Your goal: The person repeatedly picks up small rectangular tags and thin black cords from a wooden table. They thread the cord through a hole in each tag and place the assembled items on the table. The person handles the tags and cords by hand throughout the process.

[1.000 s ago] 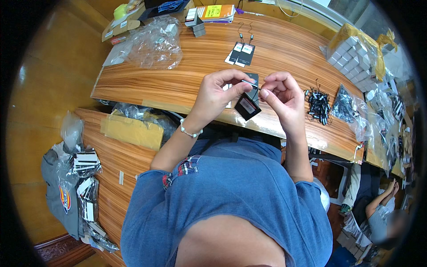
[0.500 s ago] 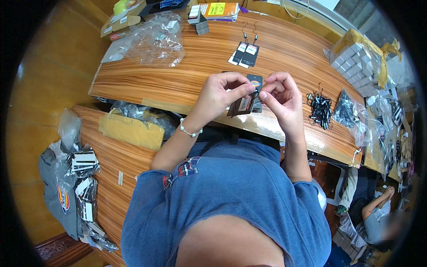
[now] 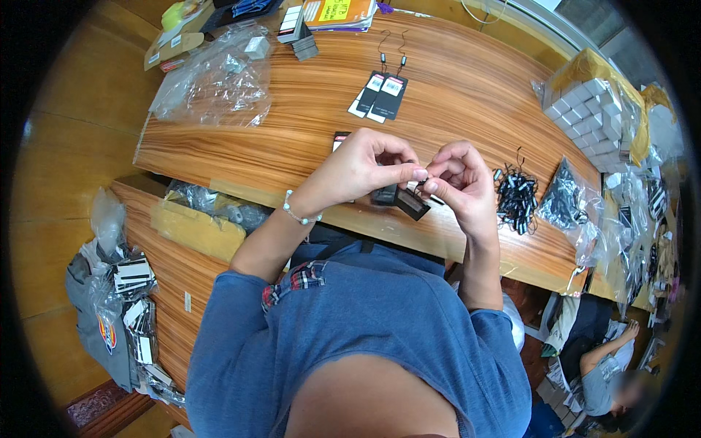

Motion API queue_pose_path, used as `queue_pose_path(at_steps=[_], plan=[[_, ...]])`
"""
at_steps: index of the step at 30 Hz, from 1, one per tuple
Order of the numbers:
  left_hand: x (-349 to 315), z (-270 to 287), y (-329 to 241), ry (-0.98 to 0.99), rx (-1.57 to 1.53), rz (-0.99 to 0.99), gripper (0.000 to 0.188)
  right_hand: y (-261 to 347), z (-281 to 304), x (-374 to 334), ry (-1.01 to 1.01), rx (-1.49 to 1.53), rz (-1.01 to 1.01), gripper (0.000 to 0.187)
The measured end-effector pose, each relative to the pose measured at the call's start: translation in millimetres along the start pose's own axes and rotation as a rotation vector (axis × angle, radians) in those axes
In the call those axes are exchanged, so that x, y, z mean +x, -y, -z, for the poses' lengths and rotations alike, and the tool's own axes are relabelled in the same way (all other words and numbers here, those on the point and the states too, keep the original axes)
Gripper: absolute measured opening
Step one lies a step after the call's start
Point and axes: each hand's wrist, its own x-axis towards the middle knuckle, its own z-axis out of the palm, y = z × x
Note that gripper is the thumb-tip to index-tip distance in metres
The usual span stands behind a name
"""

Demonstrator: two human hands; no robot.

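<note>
Over the near edge of the wooden table, my left hand and my right hand meet at the fingertips. Thumb and fingers of the left are closed on a black hang tag, which dangles tilted below them. My right hand pinches a thin black tag string at the tag's top; the fingers cover most of it. Behind the left hand, part of another tag shows on the table. Farther back lie several black and white hang tags with strings attached. To the right of my right hand is a tangled pile of black tag strings.
Clear plastic wrapping lies at the far left, near a stack of tags and an orange booklet. At right are a bag of small white boxes and a plastic bag of black strings. Another person sits lower right.
Both hands have drawn closer together, and the tag has tilted and sunk lower between them. The view has shifted, so the table's things appear displaced.
</note>
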Motion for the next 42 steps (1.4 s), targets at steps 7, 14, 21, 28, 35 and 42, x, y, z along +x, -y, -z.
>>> queue_pose_path(at_steps=[7, 14, 21, 28, 35, 42], plan=[[44.6, -13.4, -7.4, 0.069, -0.056, 0.055, 0.012, 4.8, 37.0, 7.0, -0.042, 0.027, 0.04, 0.029], [92.7, 0.1, -25.2, -0.181, 0.583, -0.398, 0.022, 14.7, 52.9, 36.4, -0.005, -0.067, 0.004, 0.024], [76.1, -28.9, 23.8, -0.177, 0.608, -0.51, 0.056, -4.8, 46.4, 67.6, -0.423, 0.387, 0.163, 0.028], [78.0, -5.3, 38.8, -0.346, 0.643, -0.467, 0.04, -14.7, 33.5, 96.9, -0.421, 0.314, 0.141, 0.026], [120.3, 68.8, 42.1, -0.201, 0.166, -0.152, 0.043, -13.1, 72.8, 166.9, -0.433, 0.186, -0.009, 0.024], [146.5, 106.6, 90.6, -0.111, 0.191, -0.007, 0.04, -13.4, 124.7, 240.7, -0.502, 0.056, -0.013, 0.024]])
